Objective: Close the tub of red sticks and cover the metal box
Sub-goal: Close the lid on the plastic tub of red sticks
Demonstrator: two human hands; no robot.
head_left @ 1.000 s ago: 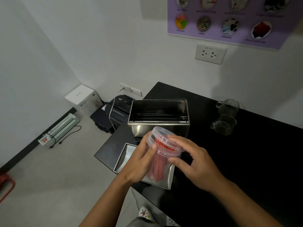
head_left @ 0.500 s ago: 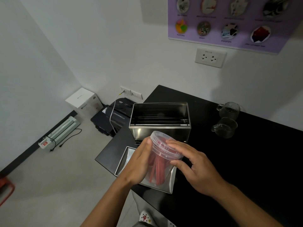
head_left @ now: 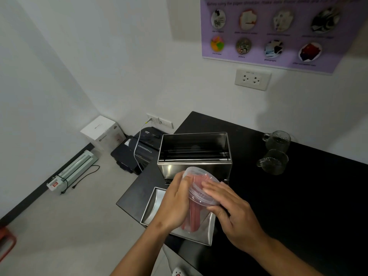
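A clear plastic tub [head_left: 196, 214] filled with red sticks is held tilted above the table's near corner. My left hand [head_left: 174, 204] wraps around its left side. Its clear lid [head_left: 196, 182] sits on the rim, and my right hand [head_left: 229, 208] lies flat over the lid with fingers pressing on it. Behind the tub stands the open metal box [head_left: 194, 154], its inside dark. The box's flat metal lid [head_left: 157, 204] lies on the table under my hands, partly hidden by them.
Two glass cups [head_left: 275, 150] stand on the black table [head_left: 298, 206] to the right of the box. On the floor to the left are a dark shredder [head_left: 137, 152], a white carton [head_left: 101, 130] and a laminator [head_left: 73, 170].
My right hand has moved over the tub's mouth and now presses the lid flat on the rim. The tub has tilted a little and the view has shifted down.
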